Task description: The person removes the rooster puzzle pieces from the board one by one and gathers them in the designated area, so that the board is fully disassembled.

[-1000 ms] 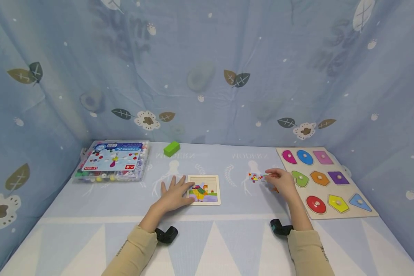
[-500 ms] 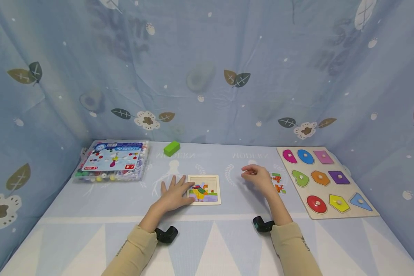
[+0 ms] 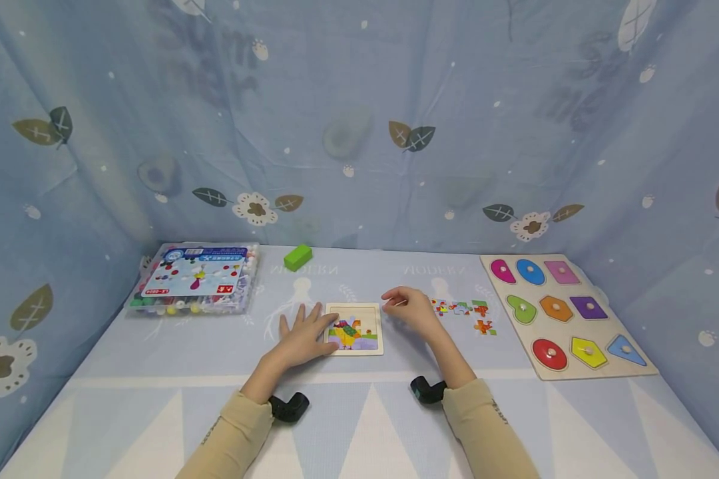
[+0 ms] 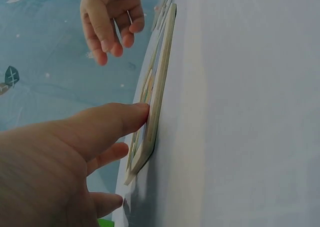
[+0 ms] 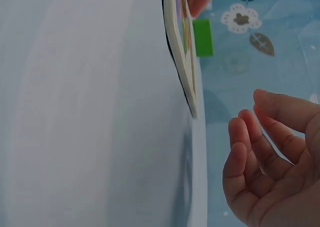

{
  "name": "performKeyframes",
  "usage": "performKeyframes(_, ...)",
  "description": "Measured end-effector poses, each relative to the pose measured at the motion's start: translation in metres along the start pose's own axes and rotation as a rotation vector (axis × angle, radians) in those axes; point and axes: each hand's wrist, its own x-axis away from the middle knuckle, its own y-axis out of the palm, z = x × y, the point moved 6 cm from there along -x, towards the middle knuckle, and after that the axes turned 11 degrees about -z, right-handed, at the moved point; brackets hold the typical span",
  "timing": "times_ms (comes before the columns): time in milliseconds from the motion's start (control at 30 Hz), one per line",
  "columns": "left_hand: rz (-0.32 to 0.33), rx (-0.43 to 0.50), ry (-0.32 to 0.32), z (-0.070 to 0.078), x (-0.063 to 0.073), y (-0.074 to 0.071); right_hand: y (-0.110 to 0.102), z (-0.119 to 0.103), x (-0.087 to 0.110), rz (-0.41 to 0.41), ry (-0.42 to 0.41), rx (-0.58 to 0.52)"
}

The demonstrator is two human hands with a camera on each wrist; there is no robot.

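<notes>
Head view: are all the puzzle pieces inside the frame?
No, several loose pieces lie on the table, between the frame and the shape board.

At the left back of the bench (image 3: 395,372) lies a clear box (image 3: 249,276), full of small coloured parts, and on its lid there is a label (image 3: 198,271) with printed pictures. Just to the right of this box is 1 green block (image 3: 298,258), near the curtain (image 3: 365,80). On the right side, a board (image 3: 542,291) lies flat. It has 9 coloured shapes in 3 rows of 3, among them a green heart (image 3: 521,316) and a blue triangle (image 3: 626,350). The curtain is blue, with printed leaves and white flowers. The bench shows pale triangles at the front.
</notes>
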Motion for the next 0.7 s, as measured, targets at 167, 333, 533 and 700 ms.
performKeyframes(167, -0.007, -0.006, -0.003, 0.0, 0.001, 0.0, 0.011, -0.006, -0.003, -0.031, -0.015, 0.01)
performKeyframes(333, -0.014, -0.002, 0.003, 0.002, 0.002, -0.002, 0.022, -0.011, -0.005, -0.089, -0.049, 0.01)
performKeyframes(533, -0.022, -0.012, 0.016, 0.004, 0.002, -0.002, 0.037, -0.016, -0.007, -0.207, -0.077, 0.083)
performKeyframes(700, -0.029, -0.016, 0.016, 0.004, 0.002, -0.002, 0.047, -0.021, -0.008, -0.287, -0.089, 0.174)
